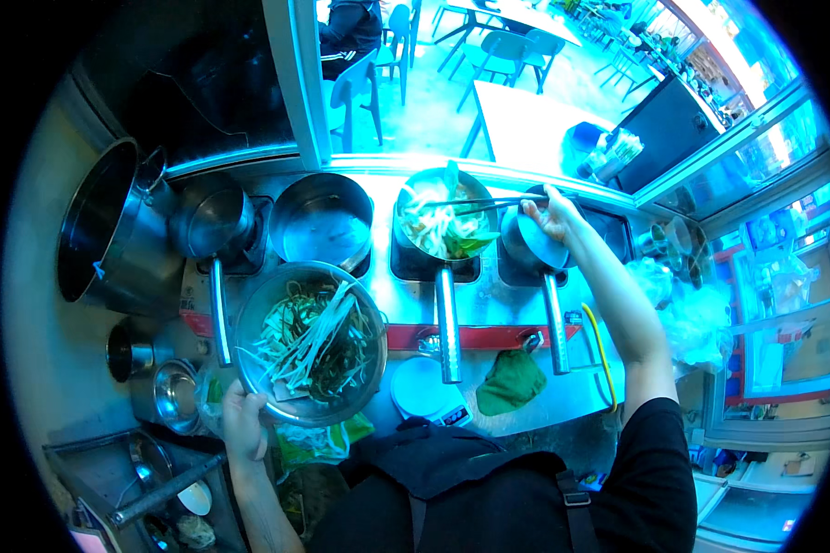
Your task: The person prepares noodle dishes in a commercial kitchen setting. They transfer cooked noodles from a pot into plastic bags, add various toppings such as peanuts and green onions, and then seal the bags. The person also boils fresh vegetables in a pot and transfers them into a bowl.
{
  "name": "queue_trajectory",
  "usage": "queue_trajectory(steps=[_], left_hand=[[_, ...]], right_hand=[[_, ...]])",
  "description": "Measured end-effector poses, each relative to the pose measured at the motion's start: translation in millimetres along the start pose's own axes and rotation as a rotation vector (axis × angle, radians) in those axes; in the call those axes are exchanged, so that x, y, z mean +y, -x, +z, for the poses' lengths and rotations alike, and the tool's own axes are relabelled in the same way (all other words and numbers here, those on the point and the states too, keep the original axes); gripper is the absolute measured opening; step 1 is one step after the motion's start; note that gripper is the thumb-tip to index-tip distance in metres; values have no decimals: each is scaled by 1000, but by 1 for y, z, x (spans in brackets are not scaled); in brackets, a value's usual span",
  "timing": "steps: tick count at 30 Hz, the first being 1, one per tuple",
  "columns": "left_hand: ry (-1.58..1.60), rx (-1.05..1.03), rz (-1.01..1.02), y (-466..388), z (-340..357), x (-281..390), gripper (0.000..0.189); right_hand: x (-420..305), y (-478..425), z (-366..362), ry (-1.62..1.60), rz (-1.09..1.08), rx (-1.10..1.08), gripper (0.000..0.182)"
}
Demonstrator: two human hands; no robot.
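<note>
My left hand (244,420) grips the lower left rim of a round metal bowl (254,314), with the thumb over the edge. Inside lie pale, thin strands like enoki mushrooms (332,321), with bean sprouts and dark strips that look like seaweed. My right hand (553,216) holds long dark chopsticks (492,203). They stretch left over a long-handled saucepan (447,325) on the stove, tips among pale strips and green leaves (443,225). Under my right hand stands another saucepan (555,325); a pale disc covers part of its opening.
A wide pot (321,228) and an unused-looking saucepan (211,221) sit on the left burners. A tall stockpot (111,228) stands farther left. Near me are a kitchen scale (422,390) and a green cloth (512,383). Plastic bags (695,325) lie right. Window frames (456,169) edge the stove.
</note>
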State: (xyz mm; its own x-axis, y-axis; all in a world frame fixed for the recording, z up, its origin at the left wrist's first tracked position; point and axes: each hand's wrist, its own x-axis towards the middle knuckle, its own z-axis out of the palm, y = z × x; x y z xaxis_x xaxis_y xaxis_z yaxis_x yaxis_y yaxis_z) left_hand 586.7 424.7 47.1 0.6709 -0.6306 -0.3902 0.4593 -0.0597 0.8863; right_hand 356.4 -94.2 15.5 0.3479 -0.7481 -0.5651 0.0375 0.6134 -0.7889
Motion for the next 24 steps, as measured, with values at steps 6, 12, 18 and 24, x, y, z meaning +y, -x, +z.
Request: queue_trajectory(steps=[6,12,18,24], left_hand=[[-23,-19,25,-9,14,6,17],[-23,-42,11,-19,13,-6,16],[14,-70,-19,-21,28,3,14],[-3,-44,20,-25,16,-2,15]], right_hand=[[-46,100,41,715,-609,-133,28],[12,97,27,928,-1025,-306,17],[-5,85,3,773,-771,-249,17],[-18,144,59,1078,-756,-460,13]])
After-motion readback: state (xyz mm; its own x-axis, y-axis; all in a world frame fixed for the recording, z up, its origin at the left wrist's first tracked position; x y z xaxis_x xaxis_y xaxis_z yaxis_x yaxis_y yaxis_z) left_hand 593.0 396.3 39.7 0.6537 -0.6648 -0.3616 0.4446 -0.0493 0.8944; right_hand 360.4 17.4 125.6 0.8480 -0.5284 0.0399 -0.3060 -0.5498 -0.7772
